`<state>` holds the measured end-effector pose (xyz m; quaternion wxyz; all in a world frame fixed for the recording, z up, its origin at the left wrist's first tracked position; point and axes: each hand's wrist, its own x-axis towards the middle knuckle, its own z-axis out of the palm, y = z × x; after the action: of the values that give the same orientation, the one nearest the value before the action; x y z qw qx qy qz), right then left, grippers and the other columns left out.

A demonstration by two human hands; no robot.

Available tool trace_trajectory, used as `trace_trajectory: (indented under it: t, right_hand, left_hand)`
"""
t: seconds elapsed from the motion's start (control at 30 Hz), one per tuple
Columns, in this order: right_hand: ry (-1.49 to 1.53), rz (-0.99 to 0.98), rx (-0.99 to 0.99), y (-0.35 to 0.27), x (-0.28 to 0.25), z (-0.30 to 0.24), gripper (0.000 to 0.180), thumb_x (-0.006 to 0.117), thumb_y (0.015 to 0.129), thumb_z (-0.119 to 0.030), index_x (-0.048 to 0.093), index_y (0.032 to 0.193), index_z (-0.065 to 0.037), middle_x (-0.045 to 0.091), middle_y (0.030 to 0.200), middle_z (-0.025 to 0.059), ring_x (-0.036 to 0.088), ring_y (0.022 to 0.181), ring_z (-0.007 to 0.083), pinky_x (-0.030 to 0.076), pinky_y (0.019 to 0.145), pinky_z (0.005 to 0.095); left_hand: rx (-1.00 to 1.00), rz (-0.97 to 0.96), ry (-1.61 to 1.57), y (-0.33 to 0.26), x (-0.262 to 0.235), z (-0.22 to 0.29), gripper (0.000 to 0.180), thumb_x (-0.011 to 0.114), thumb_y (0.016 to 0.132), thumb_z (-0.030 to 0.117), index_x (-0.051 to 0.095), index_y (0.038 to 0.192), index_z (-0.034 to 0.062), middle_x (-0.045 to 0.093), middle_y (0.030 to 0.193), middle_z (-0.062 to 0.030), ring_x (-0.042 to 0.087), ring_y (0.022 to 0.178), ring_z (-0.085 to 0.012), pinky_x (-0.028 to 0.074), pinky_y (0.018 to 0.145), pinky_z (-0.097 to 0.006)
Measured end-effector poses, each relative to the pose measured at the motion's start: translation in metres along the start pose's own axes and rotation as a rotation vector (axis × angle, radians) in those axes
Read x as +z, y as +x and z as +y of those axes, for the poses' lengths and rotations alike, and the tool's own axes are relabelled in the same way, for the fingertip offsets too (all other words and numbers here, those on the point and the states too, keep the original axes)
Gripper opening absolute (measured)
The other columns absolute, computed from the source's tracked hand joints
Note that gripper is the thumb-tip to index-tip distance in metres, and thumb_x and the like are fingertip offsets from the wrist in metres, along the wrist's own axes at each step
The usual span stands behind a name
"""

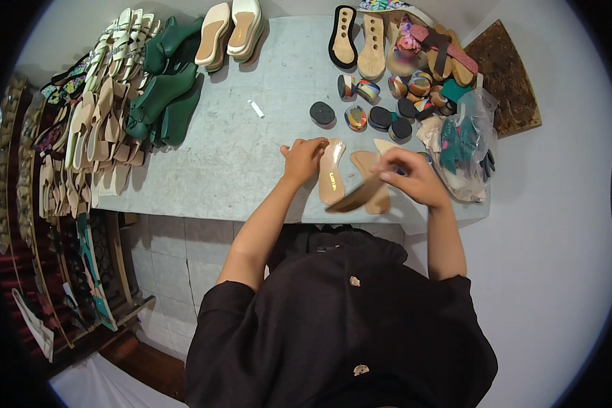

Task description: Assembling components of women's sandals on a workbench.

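A glossy tan insole (331, 180) lies near the table's front edge. My left hand (303, 160) is at its left side, fingertips touching its upper end and thumb held apart. My right hand (416, 178) pinches a thin brown sole piece (355, 197), tilted and blurred by motion, between thumb and fingers. Beneath that piece lies a second tan insole (364, 162), partly covered. A pale pointed piece (383, 145) shows just behind my right hand. Beyond both hands sit several dark-bottomed heel blocks (322, 113), some with multicoloured sides.
Wooden soles with holes (372, 47) and pink-strapped sandals (438, 47) lie at the back right. A clear plastic bag (474, 122) with green pieces is at the right. Green shoe forms (162, 102), beige sandals (88, 129) and white platform soles (246, 30) occupy the left and back.
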<state>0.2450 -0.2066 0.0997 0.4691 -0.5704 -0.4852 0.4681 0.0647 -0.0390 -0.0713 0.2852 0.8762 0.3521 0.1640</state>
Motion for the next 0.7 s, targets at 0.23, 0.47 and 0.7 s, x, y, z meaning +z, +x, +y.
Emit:
trace_trajectory:
  t: [0.23, 0.47, 0.7]
  right_hand:
    - [0.153, -0.242, 0.175, 0.078, 0.027, 0.088, 0.018, 0.066, 0.079, -0.01, 0.058, 0.094, -0.003, 0.058, 0.087, 0.0, 0.052, 0.08, 0.0083, 0.043, 0.072, 0.0243]
    - [0.115, -0.067, 0.19, 0.113, 0.039, 0.126, 0.021, 0.066, 0.078, -0.007, 0.061, 0.098, -0.003, 0.062, 0.089, 0.0028, 0.056, 0.084, 0.0106, 0.044, 0.075, 0.0248]
    - [0.366, 0.044, 0.114, 0.096, 0.051, 0.081, 0.046, 0.07, 0.077, -0.009, 0.052, 0.12, -0.005, 0.061, 0.086, 0.0042, 0.056, 0.08, 0.009, 0.043, 0.071, 0.0215]
  left_hand:
    - [-0.029, 0.16, -0.168, -0.008, 0.001, -0.021, 0.024, 0.055, 0.086, 0.02, 0.061, 0.109, 0.0174, 0.063, 0.1, -0.0023, 0.055, 0.091, -0.0173, 0.029, 0.078, -0.039]
    - [-0.539, -0.255, -1.038, -0.026, -0.014, 0.016, 0.056, 0.061, 0.085, 0.029, 0.04, 0.13, 0.0047, 0.058, 0.104, -0.0063, 0.055, 0.096, -0.0161, 0.044, 0.079, -0.03]
    - [-0.545, -0.603, -1.778, -0.047, -0.009, 0.036, 0.044, 0.061, 0.083, 0.018, 0.045, 0.12, 0.0027, 0.057, 0.102, -0.0082, 0.058, 0.098, -0.0226, 0.048, 0.087, -0.041]
